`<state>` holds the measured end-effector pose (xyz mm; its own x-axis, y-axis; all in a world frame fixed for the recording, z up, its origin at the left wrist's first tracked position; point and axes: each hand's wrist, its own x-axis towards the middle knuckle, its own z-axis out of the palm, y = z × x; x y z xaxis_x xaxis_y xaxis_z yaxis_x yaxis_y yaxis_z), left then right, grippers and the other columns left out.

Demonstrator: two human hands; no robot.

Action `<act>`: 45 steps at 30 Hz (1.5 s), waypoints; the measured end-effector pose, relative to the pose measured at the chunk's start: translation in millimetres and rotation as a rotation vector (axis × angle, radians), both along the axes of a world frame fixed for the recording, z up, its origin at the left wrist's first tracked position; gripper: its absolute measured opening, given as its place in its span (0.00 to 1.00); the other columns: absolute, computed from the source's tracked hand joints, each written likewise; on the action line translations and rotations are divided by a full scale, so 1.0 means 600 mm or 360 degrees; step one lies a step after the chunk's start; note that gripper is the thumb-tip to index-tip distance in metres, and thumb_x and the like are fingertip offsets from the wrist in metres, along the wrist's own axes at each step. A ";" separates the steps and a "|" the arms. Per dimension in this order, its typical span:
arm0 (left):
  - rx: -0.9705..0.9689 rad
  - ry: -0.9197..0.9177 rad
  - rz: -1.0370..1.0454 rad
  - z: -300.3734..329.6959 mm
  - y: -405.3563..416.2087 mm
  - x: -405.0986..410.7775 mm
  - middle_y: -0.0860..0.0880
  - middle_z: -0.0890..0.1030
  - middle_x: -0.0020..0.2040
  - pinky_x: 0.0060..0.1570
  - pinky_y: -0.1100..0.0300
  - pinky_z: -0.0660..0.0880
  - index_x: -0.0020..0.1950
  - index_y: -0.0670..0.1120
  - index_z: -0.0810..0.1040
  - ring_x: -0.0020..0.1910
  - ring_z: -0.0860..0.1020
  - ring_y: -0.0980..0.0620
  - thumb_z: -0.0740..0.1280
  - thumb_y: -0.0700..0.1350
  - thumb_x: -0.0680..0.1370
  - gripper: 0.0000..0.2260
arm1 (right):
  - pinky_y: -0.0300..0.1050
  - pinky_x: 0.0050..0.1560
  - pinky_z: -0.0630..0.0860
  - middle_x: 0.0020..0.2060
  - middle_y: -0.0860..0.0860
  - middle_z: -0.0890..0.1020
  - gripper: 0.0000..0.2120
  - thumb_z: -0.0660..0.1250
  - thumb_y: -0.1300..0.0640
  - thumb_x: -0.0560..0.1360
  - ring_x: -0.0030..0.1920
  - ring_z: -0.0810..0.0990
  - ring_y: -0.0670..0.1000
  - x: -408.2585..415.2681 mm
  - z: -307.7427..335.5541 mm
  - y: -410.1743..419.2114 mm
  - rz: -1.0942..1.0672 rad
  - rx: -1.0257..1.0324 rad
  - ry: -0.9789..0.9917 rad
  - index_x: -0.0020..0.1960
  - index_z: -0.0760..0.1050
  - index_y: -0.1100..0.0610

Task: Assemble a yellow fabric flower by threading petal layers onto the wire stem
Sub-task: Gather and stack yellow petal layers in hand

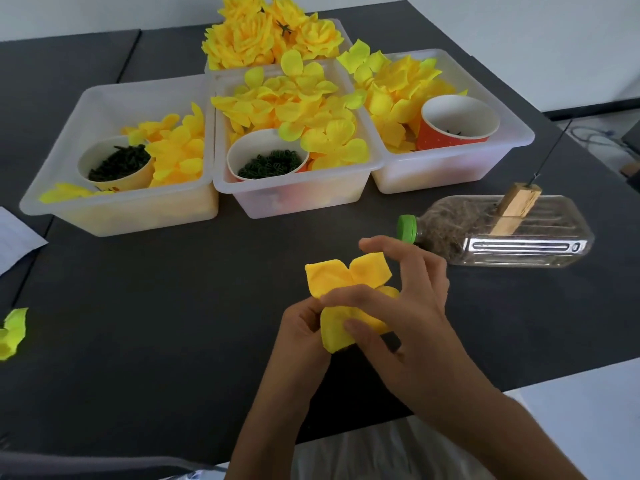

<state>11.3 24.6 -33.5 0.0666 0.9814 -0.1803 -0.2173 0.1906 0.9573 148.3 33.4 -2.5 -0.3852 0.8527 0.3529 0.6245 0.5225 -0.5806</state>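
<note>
A loose petal [12,332] lay at the table's [156,323] left edge. Toward the near edge, the left hand [303,332] pinched the petal layer [346,282] from below, while the right hand [412,306] pressed thumb and forefinger on it, other fingers raised. A bottle [502,233] lay by the right edge.

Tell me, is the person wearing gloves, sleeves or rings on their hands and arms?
No gloves: the left hand and right hand are bare. Both forearms are bare too, with no sleeves reaching into view. I see no rings, watch or bracelet on the parts that show. Something pale lies below the arms, perhaps clothing.
</note>
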 end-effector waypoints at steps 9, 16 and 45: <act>0.0094 -0.0064 -0.0584 0.026 -0.004 -0.012 0.56 0.84 0.37 0.37 0.70 0.76 0.41 0.55 0.85 0.39 0.82 0.61 0.69 0.44 0.72 0.07 | 0.43 0.62 0.59 0.67 0.37 0.63 0.11 0.67 0.41 0.74 0.70 0.55 0.45 0.040 0.053 0.042 0.0708 -0.0393 -0.0334 0.56 0.75 0.36; 0.0033 -0.0007 -0.0694 0.021 -0.006 -0.014 0.60 0.82 0.35 0.37 0.72 0.75 0.38 0.59 0.84 0.36 0.80 0.64 0.72 0.52 0.70 0.02 | 0.41 0.59 0.65 0.60 0.36 0.65 0.10 0.69 0.42 0.72 0.66 0.59 0.42 0.038 0.059 0.041 0.0801 -0.0545 -0.0303 0.52 0.77 0.41; -0.0084 -0.0140 -0.0785 0.031 -0.015 -0.003 0.58 0.76 0.32 0.32 0.69 0.68 0.39 0.57 0.81 0.31 0.72 0.62 0.66 0.48 0.69 0.05 | 0.28 0.49 0.58 0.47 0.44 0.67 0.14 0.60 0.42 0.75 0.51 0.62 0.44 0.031 0.062 0.019 0.0809 -0.0388 -0.0344 0.38 0.75 0.49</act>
<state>9.4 15.5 -14.9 0.5377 0.8187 -0.2016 -0.1686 0.3387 0.9257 166.9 45.1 35.0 -0.8068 0.5895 0.0387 0.4488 0.6542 -0.6088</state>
